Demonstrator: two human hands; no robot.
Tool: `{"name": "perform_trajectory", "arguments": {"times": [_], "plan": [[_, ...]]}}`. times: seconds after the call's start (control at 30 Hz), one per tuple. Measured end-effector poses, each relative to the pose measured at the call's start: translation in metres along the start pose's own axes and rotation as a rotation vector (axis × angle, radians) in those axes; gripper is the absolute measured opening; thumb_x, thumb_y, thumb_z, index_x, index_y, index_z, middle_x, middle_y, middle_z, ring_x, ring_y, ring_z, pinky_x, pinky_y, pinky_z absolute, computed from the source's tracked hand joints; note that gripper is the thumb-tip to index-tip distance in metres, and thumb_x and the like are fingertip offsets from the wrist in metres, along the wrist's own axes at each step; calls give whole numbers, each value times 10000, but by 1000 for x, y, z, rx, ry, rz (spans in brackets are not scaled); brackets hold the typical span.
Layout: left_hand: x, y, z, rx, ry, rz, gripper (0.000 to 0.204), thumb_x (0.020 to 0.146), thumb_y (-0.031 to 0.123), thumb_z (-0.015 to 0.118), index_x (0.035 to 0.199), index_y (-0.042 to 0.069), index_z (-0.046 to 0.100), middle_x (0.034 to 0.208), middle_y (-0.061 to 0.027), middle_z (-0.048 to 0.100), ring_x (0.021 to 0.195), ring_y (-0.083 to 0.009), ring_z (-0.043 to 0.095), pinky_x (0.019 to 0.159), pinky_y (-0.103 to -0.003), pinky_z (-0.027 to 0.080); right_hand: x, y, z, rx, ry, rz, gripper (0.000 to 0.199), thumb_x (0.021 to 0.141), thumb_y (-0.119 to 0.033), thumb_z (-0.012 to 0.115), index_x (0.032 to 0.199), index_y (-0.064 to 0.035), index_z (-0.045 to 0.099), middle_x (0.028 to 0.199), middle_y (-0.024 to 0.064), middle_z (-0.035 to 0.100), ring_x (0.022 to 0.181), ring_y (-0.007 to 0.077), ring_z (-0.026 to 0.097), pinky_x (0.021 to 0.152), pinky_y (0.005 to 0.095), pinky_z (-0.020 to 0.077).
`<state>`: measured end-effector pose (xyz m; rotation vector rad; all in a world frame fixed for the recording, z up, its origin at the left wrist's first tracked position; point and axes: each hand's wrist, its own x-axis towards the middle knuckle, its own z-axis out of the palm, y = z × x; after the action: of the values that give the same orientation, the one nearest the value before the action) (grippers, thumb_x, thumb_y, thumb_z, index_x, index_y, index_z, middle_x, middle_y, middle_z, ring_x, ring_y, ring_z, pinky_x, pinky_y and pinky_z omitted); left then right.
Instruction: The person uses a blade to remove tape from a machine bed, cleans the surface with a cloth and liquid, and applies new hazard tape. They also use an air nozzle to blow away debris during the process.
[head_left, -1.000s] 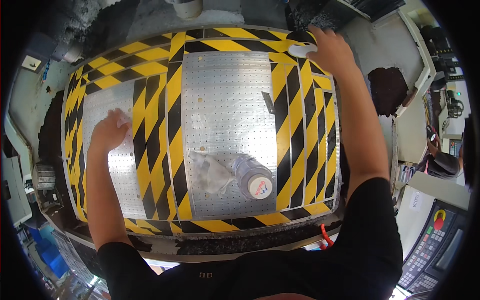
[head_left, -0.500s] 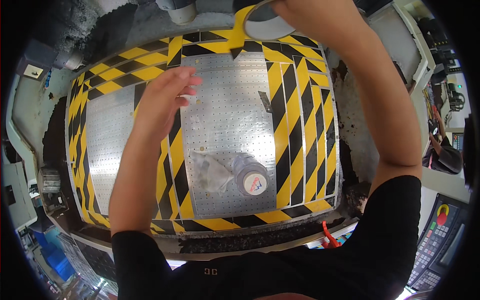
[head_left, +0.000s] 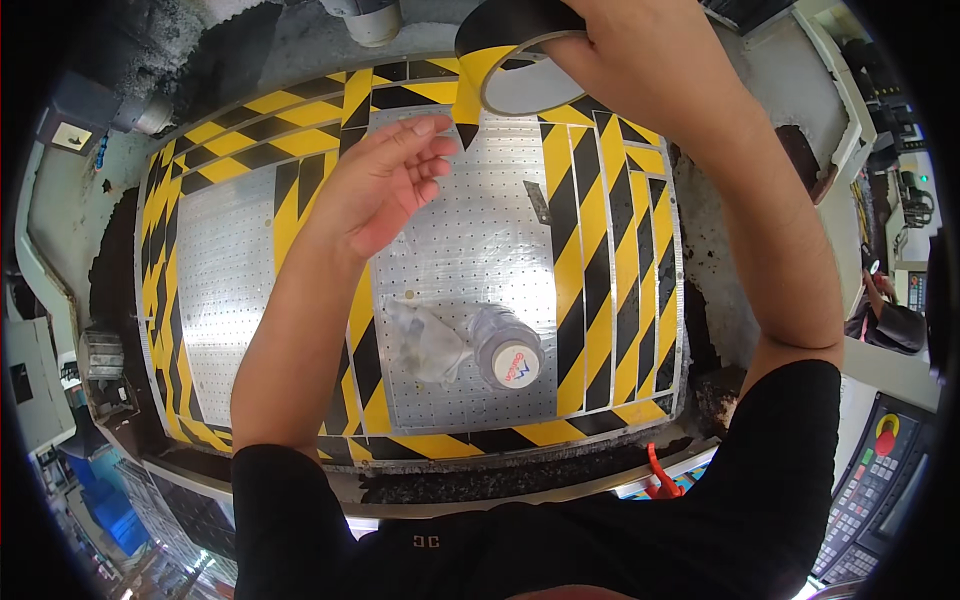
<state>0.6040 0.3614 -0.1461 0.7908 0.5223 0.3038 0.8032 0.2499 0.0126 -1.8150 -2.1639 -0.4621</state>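
My right hand (head_left: 640, 60) grips a roll of black-and-yellow striped tape (head_left: 478, 65) at the top, its fingers inside the ring. A short loose end of the tape hangs down from the roll's left side. Just left of that end is my left hand (head_left: 390, 180), empty, fingers loosely bent and apart. Both hands are above a perforated metal plate (head_left: 470, 255) with striped tape along its borders and in bands across it. On the plate stand a clear bottle with a white cap (head_left: 517, 367) and a crumpled whitish cloth or bag (head_left: 425, 345). A thin dark strip (head_left: 537, 202) lies farther back.
A grey cylindrical machine part (head_left: 370, 22) juts in at the back. Dark debris (head_left: 500, 485) fills the trough along the near edge, beside a red handle-like item (head_left: 660, 472). On the right are a control panel (head_left: 870, 490) and another person (head_left: 895, 325).
My left hand has moved right, toward the tape's loose end. The roll in my right hand has come slightly lower and nearer, and more of it shows.
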Motion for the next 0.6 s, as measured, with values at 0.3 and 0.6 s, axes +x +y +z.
{"name": "perform_trajectory", "arguments": {"times": [0.3, 0.6], "plan": [[5, -13, -14, -157, -96, 34, 201, 1000, 259, 587, 1068, 74, 625, 973, -52, 664, 823, -149, 630, 720, -278, 504, -2, -4, 4, 57, 40, 21, 235, 789, -138, 652, 982, -5, 639, 889, 187, 636, 863, 380, 635, 754, 440, 517], [-8, 33, 4, 239, 253, 469, 200, 947, 241, 673, 972, 57, 599, 792, 4, 583, 669, -86, 517, 599, -229, 410, 12, -4, -17, 555, -366, 157, 478, 819, -167, 798, 1171, 15, 532, 873, 146, 626, 787, 230, 664, 672, 316, 514]]}}
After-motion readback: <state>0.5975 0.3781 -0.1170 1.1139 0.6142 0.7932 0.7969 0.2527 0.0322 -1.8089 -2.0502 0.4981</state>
